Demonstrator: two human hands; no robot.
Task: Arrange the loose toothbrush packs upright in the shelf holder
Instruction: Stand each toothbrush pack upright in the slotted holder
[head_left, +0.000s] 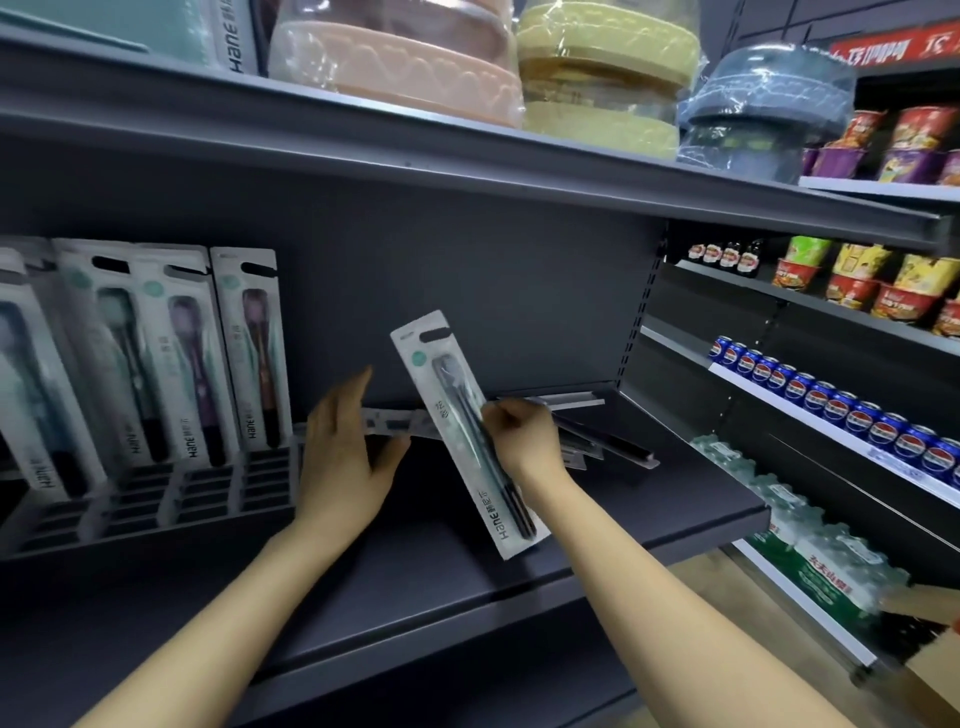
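My right hand grips a white toothbrush pack with a black brush, held tilted above the dark shelf. My left hand hovers with straight fingers at the right end of the slotted shelf holder, over a flat pack lying behind it. Several packs stand upright in the holder at the left. More loose packs lie flat on the shelf behind my right hand, partly hidden by it.
The shelf above carries wrapped plastic basins. To the right, neighbouring shelves hold blue drink cans, noodle cups and packs of water bottles. The shelf's right side panel stands close to the loose packs.
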